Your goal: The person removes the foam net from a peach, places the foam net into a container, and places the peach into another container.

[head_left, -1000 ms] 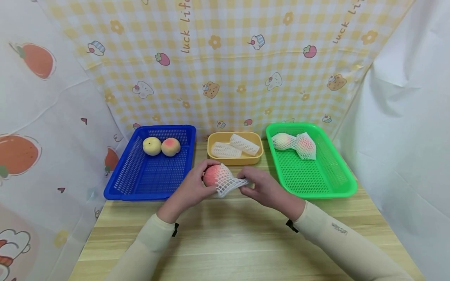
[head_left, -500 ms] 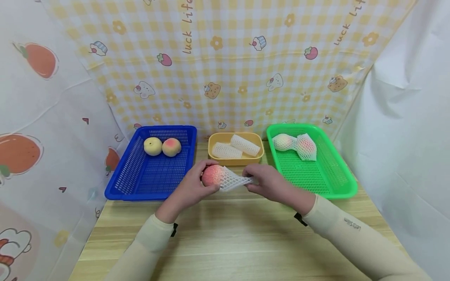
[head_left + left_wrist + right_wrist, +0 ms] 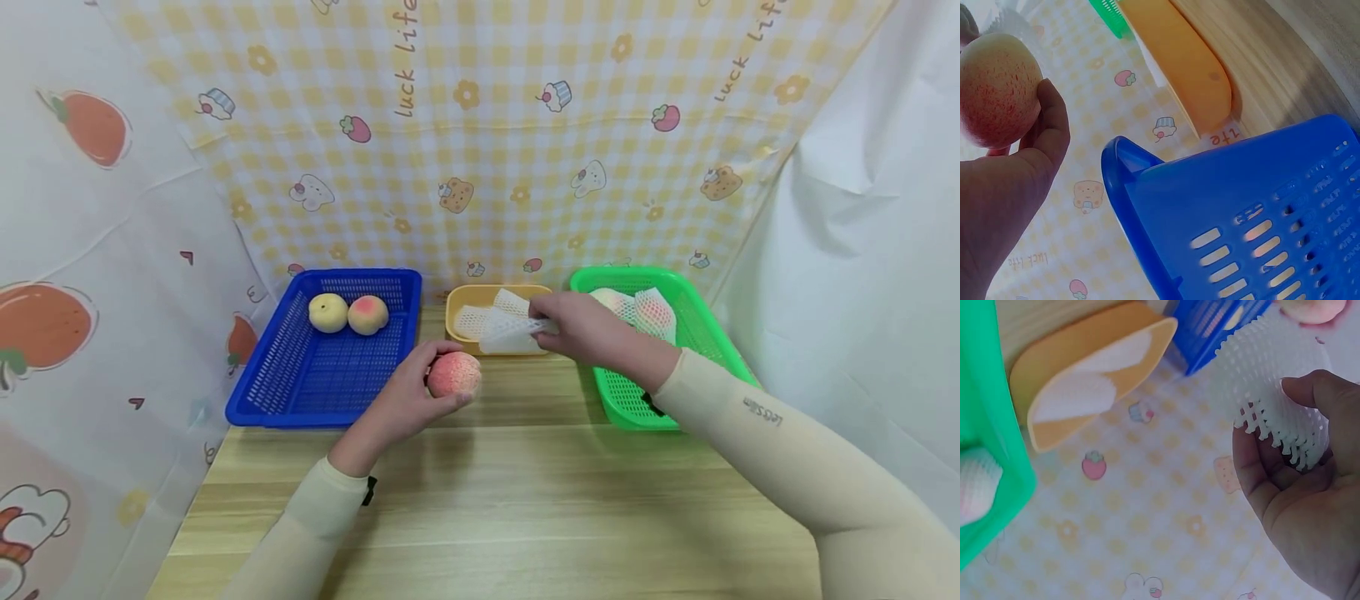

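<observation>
My left hand [image 3: 408, 400] grips a bare, speckled pink peach [image 3: 454, 374] above the table, in front of the yellow tub. In the left wrist view the peach [image 3: 999, 90] shows its pale top, with a thumb and fingers round its side. My right hand [image 3: 588, 329] pinches a white foam net sleeve [image 3: 508, 332] just in front of the tub. Up close in the right wrist view, the net sleeve [image 3: 1272, 381] is held between thumb and fingers with its mesh end flared. Peach and sleeve are apart.
The yellow tub [image 3: 452, 321] holds more white net sleeves. At left stands a blue basket [image 3: 322, 400] with two bare peaches [image 3: 348, 314]. On the right a green basket [image 3: 626, 408] holds two netted peaches [image 3: 654, 315], partly behind my right arm.
The net sleeve has come off the peach and moved up and right with my right hand, toward the tub. My left hand keeps its grip on the peach, almost in place.
</observation>
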{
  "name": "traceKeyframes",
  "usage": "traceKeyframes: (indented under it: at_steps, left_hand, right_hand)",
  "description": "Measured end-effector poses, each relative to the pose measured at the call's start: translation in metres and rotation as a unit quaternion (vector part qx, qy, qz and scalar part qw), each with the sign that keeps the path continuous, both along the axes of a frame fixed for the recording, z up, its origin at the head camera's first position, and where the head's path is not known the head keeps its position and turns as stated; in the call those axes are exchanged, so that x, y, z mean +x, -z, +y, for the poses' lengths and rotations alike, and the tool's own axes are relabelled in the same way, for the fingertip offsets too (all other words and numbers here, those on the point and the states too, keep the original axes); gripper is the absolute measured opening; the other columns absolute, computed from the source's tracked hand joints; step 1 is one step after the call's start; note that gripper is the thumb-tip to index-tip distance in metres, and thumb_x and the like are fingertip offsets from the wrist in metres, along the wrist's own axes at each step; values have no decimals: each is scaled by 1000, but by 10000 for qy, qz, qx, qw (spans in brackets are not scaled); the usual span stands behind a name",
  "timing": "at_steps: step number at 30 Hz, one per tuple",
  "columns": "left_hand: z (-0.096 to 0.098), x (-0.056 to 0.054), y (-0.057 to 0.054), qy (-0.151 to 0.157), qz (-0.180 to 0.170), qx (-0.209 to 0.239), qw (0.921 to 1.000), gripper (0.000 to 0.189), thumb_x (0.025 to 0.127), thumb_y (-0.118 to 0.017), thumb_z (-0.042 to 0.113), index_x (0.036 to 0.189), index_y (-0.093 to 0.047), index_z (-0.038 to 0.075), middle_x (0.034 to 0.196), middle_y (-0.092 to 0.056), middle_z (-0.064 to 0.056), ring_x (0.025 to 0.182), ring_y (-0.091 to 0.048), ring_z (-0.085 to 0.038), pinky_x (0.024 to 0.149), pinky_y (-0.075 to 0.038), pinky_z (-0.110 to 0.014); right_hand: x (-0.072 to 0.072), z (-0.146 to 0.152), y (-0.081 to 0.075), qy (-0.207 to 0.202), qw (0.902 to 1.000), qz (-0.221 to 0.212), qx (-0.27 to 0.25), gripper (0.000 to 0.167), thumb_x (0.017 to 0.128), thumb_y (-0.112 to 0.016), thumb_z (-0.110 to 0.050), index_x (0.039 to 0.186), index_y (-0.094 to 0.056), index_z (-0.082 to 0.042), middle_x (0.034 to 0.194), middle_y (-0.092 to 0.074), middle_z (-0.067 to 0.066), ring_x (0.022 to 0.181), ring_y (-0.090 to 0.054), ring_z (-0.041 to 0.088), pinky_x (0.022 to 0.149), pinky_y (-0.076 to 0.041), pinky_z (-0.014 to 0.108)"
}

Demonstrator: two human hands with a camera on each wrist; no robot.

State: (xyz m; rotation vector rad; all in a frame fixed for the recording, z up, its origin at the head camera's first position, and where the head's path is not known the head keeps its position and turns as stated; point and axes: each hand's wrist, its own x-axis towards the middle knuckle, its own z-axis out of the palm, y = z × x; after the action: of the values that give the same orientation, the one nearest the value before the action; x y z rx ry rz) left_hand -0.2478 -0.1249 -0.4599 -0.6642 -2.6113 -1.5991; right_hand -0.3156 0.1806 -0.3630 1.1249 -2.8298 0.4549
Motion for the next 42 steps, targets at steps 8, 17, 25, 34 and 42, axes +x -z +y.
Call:
traceKeyframes:
  at_steps: [8, 17, 25, 34, 42]
  left_hand:
    - [-3, 0, 0, -18, -51, -35, 10000, 68, 91, -92, 24, 149, -58, 12, 145, -59, -9, 121, -65, -28, 97, -61, -48]
    - [-3, -1, 0, 6, -16, -37, 10000, 68, 91, -92, 24, 149, -59, 12, 144, -60, -8, 120, -66, -28, 99, -60, -49]
    - [-2, -2, 0, 18, 20, -33, 10000, 67, 91, -92, 23, 149, -59, 13, 144, -60, -8, 120, -66, -26, 98, -60, -47]
    - [-4, -2, -1, 6, 52, -38, 10000, 68, 91, -92, 23, 149, -59, 11, 144, -60, -8, 119, -67, -26, 97, -61, -46]
    - [-5, -1, 0, 51, 65, -18, 10000, 66, 92, -92, 24, 148, -59, 13, 145, -59, -9, 119, -67, -26, 96, -62, -46]
  right_hand:
    - [-55, -22, 9, 23, 9972, 498, 550, 18, 103, -80, -14, 106, -64, -7, 99, -69, 9, 79, -65, 27, 75, -58, 44]
    - [-112, -49, 40, 99, 9878, 1146, 1048, 19, 100, -79, -14, 105, -62, -8, 100, -64, 7, 87, -68, 31, 75, -58, 48]
    - [-126, -62, 60, 61, 9799, 1516, 1293, 20, 101, -77, -11, 111, -62, -3, 105, -65, 11, 93, -67, 29, 75, -57, 44]
    - [-136, -69, 85, 214, 9803, 1457, 1313, 18, 102, -75, -8, 117, -66, -4, 109, -66, 11, 98, -69, 31, 80, -62, 45]
    - [-139, -68, 109, -70, 9798, 1173, 1616, 21, 104, -75, -5, 123, -67, -4, 118, -69, 14, 106, -69, 30, 91, -61, 42]
